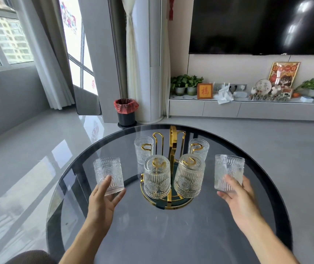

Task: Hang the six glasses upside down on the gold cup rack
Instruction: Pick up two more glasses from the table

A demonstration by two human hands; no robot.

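Observation:
A gold cup rack [173, 147] with a round base stands in the middle of the round glass table [171, 235]. Two embossed glasses hang upside down on its near prongs, the near left glass [157, 180] and the near right glass [189, 176]. Two more glasses stand upright on the table behind the rack, one at far left [143, 151] and one at far right [200, 149]. My left hand [103, 199] grips an upright glass [107, 174] left of the rack. My right hand [238, 195] grips another upright glass [228, 172] to the right.
The table's dark rim curves around the rack. Beyond it are grey floor, a black bin with a red liner [126, 111], a white pillar, a low TV cabinet [247, 107] with plants and ornaments, and a wall-mounted TV. Two far rack prongs stand bare.

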